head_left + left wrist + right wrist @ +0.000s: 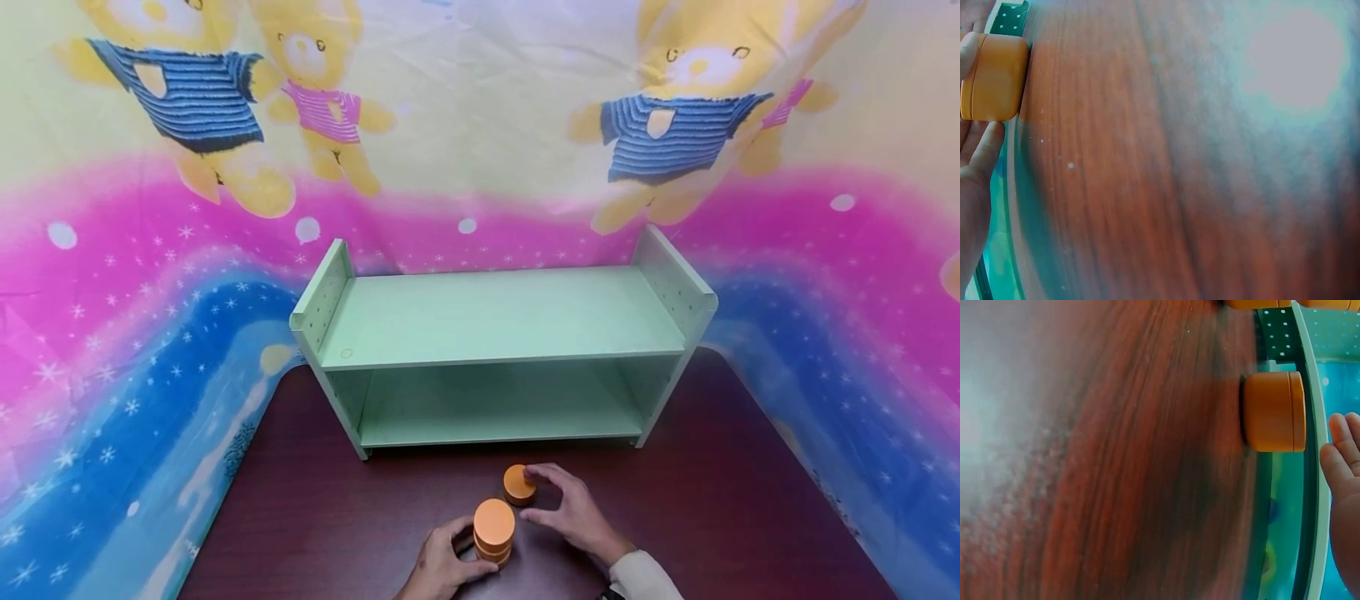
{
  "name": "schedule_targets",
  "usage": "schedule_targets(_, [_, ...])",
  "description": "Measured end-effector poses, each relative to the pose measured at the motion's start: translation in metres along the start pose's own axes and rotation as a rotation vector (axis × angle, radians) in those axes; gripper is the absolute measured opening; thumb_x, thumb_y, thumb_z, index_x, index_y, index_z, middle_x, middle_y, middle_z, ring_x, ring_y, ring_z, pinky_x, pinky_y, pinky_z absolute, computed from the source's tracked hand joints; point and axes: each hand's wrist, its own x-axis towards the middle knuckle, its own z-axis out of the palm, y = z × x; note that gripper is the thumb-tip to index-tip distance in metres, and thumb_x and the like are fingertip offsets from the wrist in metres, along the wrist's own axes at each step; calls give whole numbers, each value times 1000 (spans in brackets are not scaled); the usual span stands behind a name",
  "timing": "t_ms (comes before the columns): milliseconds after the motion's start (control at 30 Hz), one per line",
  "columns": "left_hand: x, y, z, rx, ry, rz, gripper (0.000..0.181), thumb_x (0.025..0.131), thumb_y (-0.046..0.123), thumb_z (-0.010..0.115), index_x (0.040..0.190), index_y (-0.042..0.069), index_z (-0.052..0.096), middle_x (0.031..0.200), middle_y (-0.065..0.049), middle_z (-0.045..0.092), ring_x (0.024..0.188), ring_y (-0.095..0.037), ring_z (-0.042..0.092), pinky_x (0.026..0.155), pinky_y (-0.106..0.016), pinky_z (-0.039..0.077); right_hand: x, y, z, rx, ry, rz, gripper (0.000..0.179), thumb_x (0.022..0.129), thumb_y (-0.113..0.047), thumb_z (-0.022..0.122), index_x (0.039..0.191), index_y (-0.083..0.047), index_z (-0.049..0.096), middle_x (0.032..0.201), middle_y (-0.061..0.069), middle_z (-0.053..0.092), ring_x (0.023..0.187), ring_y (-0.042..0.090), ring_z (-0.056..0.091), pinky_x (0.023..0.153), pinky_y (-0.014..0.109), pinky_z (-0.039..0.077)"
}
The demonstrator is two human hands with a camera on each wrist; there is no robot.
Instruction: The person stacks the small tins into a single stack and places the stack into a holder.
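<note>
Two round orange lidded tins are stacked upright near the table's front, the upper tin point(494, 522) over the lower one point(492, 557). My left hand point(441, 560) grips this stack from its left side, thumb in front and fingers behind. Up close, the left wrist view has the lower tin point(1000, 78) between thumb and fingers. A third orange tin point(517, 483) stands alone just behind the stack. Around its right side is my right hand point(573, 510), thumb and fingers spread. From the right wrist, the fingers point(1335, 464) look fairly straight, above and apart from that single tin point(1270, 412).
Behind the tins stands a pale green two-tier shelf point(502, 321) with raised side panels, on the dark wood table point(300, 517). A cloth backdrop point(465, 167) printed with teddy bears surrounds the table at the back and sides.
</note>
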Motion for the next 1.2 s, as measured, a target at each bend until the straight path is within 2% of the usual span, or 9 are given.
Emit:
schedule_targets(267, [1, 0, 1, 27, 1, -21, 63, 69, 14, 93, 122, -3, 64, 119, -16, 68, 111, -29, 66, 89, -30, 57, 5, 3, 2, 54, 3, 22, 60, 74, -11, 90, 127, 1, 62, 119, 6, 66, 111, 23, 64, 95, 52, 52])
schedule_targets(600, [1, 1, 1, 18, -5, -41, 64, 68, 17, 94, 122, -3, 64, 119, -15, 68, 111, -30, 66, 89, -30, 57, 9, 9, 4, 41, 8, 12, 61, 75, -9, 89, 127, 5, 61, 119, 9, 66, 110, 26, 64, 94, 53, 52])
schedule_targets(733, [1, 1, 0, 17, -8, -26, 63, 69, 14, 93, 122, -3, 64, 119, -15, 69, 111, -29, 67, 89, -30, 57, 11, 11, 4, 22, 15, -1, 61, 75, -12, 89, 126, 5, 61, 120, 12, 65, 111, 30, 64, 94, 48, 53])
schedule_targets(933, [2, 0, 0, 13, -4, -17, 61, 69, 8, 92, 123, -3, 64, 119, -15, 69, 110, -30, 67, 89, -33, 58, 13, 12, 4, -23, 25, 18, 62, 75, -18, 90, 127, 2, 62, 122, 10, 65, 113, 28, 63, 97, 41, 53])
schedule_targets(1200, [1, 0, -1, 19, -1, -25, 61, 69, 11, 92, 122, -2, 65, 118, -14, 69, 110, -29, 67, 88, -33, 58, 14, 11, 7, 1, 11, 63, 65, 75, -17, 90, 129, 4, 60, 126, 15, 62, 117, 31, 60, 99, 47, 51])
